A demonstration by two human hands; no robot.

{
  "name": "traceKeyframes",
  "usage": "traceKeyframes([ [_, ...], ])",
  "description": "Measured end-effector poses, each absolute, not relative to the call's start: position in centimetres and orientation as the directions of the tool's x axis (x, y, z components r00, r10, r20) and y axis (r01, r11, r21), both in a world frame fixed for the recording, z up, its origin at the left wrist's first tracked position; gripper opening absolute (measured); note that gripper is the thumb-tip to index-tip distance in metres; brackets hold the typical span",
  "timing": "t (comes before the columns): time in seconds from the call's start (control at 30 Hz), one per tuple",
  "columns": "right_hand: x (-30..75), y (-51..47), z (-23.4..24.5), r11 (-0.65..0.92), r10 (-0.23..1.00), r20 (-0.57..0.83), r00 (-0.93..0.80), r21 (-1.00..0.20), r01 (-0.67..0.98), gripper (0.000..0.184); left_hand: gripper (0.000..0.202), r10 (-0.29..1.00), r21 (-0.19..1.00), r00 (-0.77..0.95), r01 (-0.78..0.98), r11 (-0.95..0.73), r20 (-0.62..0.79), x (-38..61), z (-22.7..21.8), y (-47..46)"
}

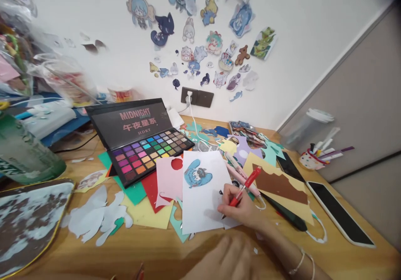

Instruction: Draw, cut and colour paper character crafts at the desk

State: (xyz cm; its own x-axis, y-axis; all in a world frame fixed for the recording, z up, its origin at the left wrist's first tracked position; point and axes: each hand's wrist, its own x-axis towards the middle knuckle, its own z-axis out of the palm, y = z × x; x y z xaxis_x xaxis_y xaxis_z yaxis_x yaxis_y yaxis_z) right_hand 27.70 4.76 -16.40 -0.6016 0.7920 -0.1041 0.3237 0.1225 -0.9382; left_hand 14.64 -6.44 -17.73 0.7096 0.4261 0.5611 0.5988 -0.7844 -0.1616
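Observation:
My right hand (238, 207) is closed around a red pen (247, 184). The pen's tip is down at the right part of a white sheet of paper (200, 211). On the upper part of that sheet is a blue-haired cartoon figure (198, 174). Some small dark marks on the paper are partly covered by my fingers. Low in the view, my left hand (224, 259) is near the table's front edge below the sheet. It is blurred, and its finger positions are unclear.
An open eyeshadow palette (150, 148) lies behind coloured paper scraps (147, 215). At left are white cutouts (90, 215), a smeared tray (28, 225) and a green bottle (26, 146). At right are a white-edged phone (340, 213) and a pen cup (313, 159). Cutouts cover the wall.

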Motion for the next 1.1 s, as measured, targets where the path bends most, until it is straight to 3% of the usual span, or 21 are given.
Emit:
traceKeyframes([
  [0.13, 27.7, 4.7, -17.4, 0.085, 0.791, -0.096, -0.604, -0.961, 0.264, 0.037, 0.017, 0.486, -0.284, 0.645, 0.729, -0.623, 0.589, 15.1, -19.8, -5.8],
  [0.4, 28.1, 4.6, -17.5, 0.123, 0.801, -0.138, -0.582, -0.914, 0.386, 0.034, 0.023, 0.547, -0.259, 0.632, 0.751, -0.608, 0.549, 15.3, -21.5, -6.8],
  [0.67, 27.9, 4.2, -17.2, 0.339, 0.794, -0.002, -0.607, -0.828, 0.446, 0.02, 0.028, 0.559, -0.22, 0.686, 0.702, -0.678, 0.466, 14.8, -20.7, -6.8],
  [0.9, 27.3, 3.8, -16.6, 0.233, 0.796, -0.024, -0.604, -0.91, 0.343, 0.023, 0.029, 0.538, -0.254, 0.701, 0.69, -0.678, 0.469, 14.9, -21.0, -6.8],
  [1.1, 26.9, 3.0, -17.0, 0.23, 0.824, 0.035, -0.566, -0.933, 0.277, 0.023, 0.028, 0.549, -0.234, 0.684, 0.703, -0.672, 0.48, 14.8, -21.5, -6.7],
])
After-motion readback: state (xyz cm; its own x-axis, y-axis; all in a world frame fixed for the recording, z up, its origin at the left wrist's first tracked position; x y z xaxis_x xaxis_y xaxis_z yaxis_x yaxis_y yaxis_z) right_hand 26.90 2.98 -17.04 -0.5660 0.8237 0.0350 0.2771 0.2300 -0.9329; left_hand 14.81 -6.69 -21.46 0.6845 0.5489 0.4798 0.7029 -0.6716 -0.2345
